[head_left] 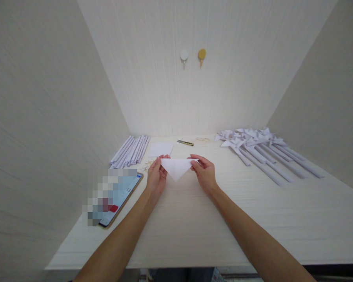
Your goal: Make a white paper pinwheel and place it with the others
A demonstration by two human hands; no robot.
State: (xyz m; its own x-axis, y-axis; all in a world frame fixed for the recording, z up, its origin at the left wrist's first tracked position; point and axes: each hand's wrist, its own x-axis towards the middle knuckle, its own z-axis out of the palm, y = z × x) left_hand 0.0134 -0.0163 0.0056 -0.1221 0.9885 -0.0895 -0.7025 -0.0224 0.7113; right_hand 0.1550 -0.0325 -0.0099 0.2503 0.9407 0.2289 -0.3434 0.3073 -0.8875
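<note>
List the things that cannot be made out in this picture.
- Tablet, head view: its screen is pixelated, so the content is unreadable.
- Small pale bits near the scissors: too small to identify.
- Folded paper triangle: left hand and right hand cover its corners.

table (194,219), paper rolls (131,150), pinwheels (261,150), phone (120,199)

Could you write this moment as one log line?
left hand: pinches triangle's left corner | right hand: pinches right corner | folded paper triangle: point down, above table
</note>
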